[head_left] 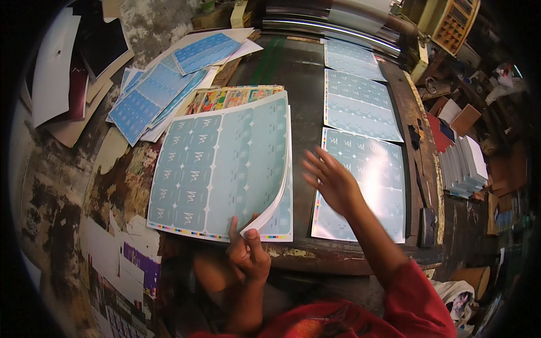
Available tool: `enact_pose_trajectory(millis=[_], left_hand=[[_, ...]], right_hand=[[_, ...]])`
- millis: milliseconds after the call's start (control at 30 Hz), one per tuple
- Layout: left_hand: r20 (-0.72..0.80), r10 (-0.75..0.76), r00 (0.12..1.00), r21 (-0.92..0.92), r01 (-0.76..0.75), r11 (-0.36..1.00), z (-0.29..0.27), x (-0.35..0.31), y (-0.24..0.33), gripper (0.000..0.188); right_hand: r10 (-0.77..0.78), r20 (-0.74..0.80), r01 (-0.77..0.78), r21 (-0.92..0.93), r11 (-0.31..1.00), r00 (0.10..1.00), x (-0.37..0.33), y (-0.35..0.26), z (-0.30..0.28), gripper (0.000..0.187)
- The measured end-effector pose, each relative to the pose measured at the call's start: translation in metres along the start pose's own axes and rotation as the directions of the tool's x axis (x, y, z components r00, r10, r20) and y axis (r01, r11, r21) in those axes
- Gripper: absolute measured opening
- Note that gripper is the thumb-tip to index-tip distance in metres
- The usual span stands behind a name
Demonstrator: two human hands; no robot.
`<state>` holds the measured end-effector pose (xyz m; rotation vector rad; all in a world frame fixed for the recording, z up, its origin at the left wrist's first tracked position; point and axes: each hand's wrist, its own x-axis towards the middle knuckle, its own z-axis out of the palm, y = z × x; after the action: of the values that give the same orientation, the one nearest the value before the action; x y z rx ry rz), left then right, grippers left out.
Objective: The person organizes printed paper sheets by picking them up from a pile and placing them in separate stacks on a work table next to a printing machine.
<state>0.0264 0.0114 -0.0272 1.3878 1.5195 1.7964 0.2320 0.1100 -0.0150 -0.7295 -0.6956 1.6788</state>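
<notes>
A stack of pale blue-green printed sheets [225,163] lies in front of me, its near right corner curled up. My left hand [248,250] grips that raised corner, thumb against the sheet edges and a finger extended. To the right, my right hand [333,181] is open and slightly blurred, its fingers apart with nothing in them. It hovers by the left edge of a single glossy printed sheet [366,208] on the dark table. Beyond that sheet, a second printed sheet [360,107] and a third printed sheet [352,59] lie in a column, slightly overlapping, toward the rollers.
Metal rollers [332,31] span the table's far end. Loose blue printed sheets [158,93] are piled at the far left, near a comic-patterned stack [234,98]. A dark block [427,225] sits at the table's right edge. Stacked white paper [465,163] stands beyond on the right.
</notes>
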Motion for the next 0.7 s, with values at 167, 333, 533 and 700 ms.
enact_pose_trajectory(millis=[167,333,533,700], left_hand=[[0.154,0.146,0.977,0.105,-0.163,0.981,0.008,0.004,0.005,0.033],[0.332,0.199,0.922,0.266,-0.294,0.918,-0.006,0.007,-0.012,0.019],[0.345,0.186,0.92,0.299,-0.296,0.907,0.001,0.008,-0.007,0.022],[0.363,0.168,0.916,0.387,-0.312,0.868,-0.013,0.008,-0.007,0.024]], right_hand=[[0.28,0.141,-0.299,0.139,0.944,0.949,0.19,-0.034,-0.003,0.048],[0.213,0.22,0.043,-0.783,0.62,0.952,0.203,-0.049,0.081,0.059],[-0.172,0.172,0.085,-0.902,-0.423,0.97,0.178,0.038,0.091,0.073],[-0.141,0.231,0.259,-0.939,0.228,0.963,0.131,-0.023,0.027,0.073]])
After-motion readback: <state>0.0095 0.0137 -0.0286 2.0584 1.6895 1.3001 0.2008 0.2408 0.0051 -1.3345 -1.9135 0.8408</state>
